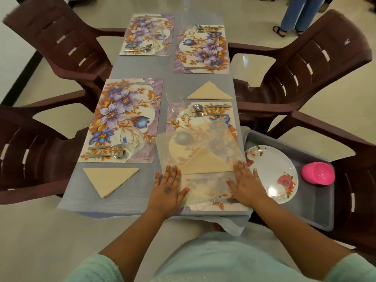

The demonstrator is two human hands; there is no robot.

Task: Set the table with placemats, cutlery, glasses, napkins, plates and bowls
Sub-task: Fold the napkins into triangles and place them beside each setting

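A beige napkin (205,161) lies as a triangle on the near right floral placemat (203,123), with a pale blurred square of cloth showing over it. My left hand (166,190) lies flat at the cloth's left edge, and my right hand (247,184) lies flat on its right corner. Both have straight fingers. A spoon and fork (209,110) sit at the mat's far end, a knife (217,200) at its near end, and a clear glass (175,100) stands at its far left corner.
Three more placemats (122,119) (147,34) (202,48) carry cutlery; two hold glasses. Folded napkins (110,180) (209,92) lie on the grey cloth. A grey tray (317,200) on the right chair holds a floral plate (270,171) and pink bowl (318,173). Brown chairs (40,143) flank the table.
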